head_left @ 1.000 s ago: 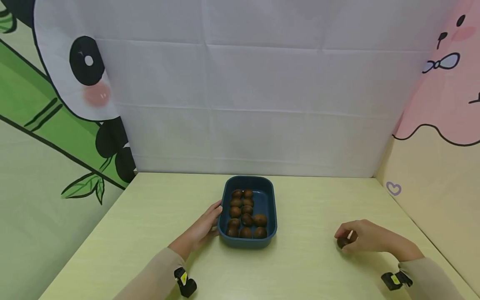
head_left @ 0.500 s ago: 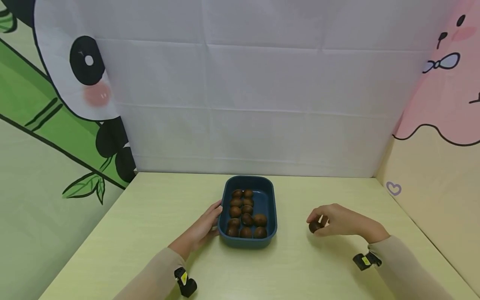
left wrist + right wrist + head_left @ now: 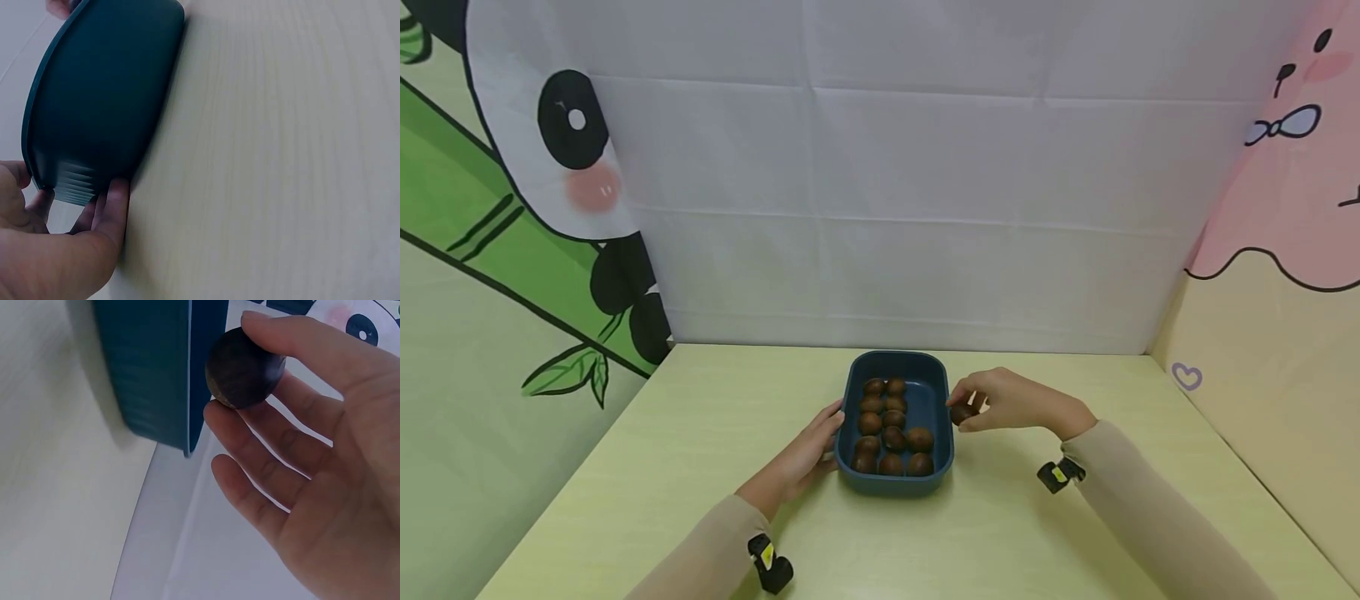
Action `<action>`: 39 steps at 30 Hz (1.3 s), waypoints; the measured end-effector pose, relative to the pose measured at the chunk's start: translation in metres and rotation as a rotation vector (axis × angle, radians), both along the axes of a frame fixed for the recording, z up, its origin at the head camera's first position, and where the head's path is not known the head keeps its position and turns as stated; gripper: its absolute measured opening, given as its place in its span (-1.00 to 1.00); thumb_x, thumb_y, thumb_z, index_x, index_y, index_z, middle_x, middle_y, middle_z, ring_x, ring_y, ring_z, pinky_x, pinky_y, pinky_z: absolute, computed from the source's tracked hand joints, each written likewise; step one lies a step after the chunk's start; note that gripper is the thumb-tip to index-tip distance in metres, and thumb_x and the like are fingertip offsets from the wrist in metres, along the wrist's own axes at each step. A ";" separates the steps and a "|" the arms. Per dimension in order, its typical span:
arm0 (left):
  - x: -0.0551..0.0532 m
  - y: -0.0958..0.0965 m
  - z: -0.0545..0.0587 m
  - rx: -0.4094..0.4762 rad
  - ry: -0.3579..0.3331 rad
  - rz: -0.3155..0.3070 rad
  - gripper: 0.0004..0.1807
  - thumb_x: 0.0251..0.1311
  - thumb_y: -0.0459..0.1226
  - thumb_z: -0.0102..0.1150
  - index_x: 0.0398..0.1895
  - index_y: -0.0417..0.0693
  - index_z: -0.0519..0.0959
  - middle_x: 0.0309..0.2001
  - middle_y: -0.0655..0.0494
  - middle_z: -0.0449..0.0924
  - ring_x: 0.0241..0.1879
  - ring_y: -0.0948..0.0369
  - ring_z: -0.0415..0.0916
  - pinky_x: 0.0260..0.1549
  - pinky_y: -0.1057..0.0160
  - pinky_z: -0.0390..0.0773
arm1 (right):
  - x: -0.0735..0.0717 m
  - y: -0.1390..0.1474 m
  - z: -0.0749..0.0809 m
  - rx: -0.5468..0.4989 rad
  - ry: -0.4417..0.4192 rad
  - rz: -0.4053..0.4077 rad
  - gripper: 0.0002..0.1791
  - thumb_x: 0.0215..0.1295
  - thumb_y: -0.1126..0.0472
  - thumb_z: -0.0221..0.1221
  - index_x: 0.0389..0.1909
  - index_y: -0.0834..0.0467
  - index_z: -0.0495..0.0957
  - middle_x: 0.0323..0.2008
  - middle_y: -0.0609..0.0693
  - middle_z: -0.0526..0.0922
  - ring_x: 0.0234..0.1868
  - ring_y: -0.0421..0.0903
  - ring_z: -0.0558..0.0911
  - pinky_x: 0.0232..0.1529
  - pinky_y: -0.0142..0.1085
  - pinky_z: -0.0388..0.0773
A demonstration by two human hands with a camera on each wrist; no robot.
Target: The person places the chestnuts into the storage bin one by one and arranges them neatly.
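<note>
A dark brown chestnut (image 3: 244,369) is pinched between the thumb and fingertips of my right hand (image 3: 1018,402). The chestnut is just outside the right rim of a dark blue tray (image 3: 946,450), raised to about rim height. Several more chestnuts (image 3: 892,419) lie in the tray, bunched in its left and near parts; the right far part shows bare floor. My left hand (image 3: 801,458) rests against the tray's left wall. In the left wrist view, its fingers (image 3: 115,206) touch the ridged outer wall, spread from near the table up to the rim.
The tray stands on a pale wood-grain table (image 3: 700,417). A white cloth backdrop (image 3: 925,208) rises behind the table. A printed green panel (image 3: 475,167) stands at the left and a pink and yellow one (image 3: 1285,350) at the right. Each wrist wears a small black camera (image 3: 1060,475).
My right hand has carried the chestnut leftward and away from me, from the right side of the table to the tray's right rim. The left hand and the tray stay put.
</note>
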State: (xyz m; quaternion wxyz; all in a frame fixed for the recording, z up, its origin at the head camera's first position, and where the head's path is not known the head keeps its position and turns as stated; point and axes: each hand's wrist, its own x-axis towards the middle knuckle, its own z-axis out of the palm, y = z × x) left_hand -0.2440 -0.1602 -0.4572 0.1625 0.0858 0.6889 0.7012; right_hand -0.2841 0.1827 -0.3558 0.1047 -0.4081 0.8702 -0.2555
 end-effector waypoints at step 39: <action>-0.001 0.001 -0.002 -0.026 0.007 0.027 -0.34 0.60 0.03 -0.28 0.62 0.03 -0.07 0.47 -0.21 0.17 0.41 -0.17 0.20 0.22 -0.14 0.39 | -0.050 -0.072 -0.051 0.247 0.142 -0.092 -0.73 0.31 0.05 0.35 -0.02 0.01 0.68 -0.14 -0.18 0.68 -0.14 -0.19 0.62 -0.04 -0.25 0.55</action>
